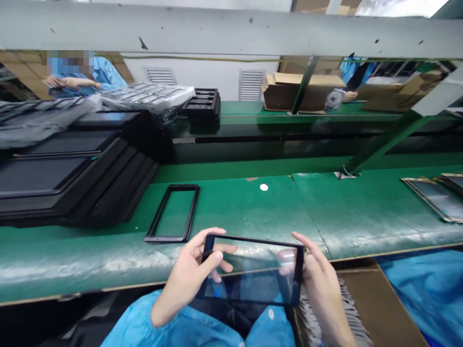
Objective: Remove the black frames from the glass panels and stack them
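I hold a thin glass panel with a black border (253,272) flat in front of me, just past the near edge of the green work surface (253,207). My left hand (191,274) grips its left end, thumb on top and fingers showing through the glass underneath. At the panel's right end, my right hand (320,284) pinches the edge. An empty black rectangular frame (172,213) lies on the surface, ahead and to the left of my left hand.
Stacked black trays (65,178) fill the left side. More panels (434,197) lie at the far right. A cardboard box (369,303) with upright parts stands below my right hand. Across the line, another person in blue (87,77) works beside bagged trays (152,96) and cardboard stacks (289,91).
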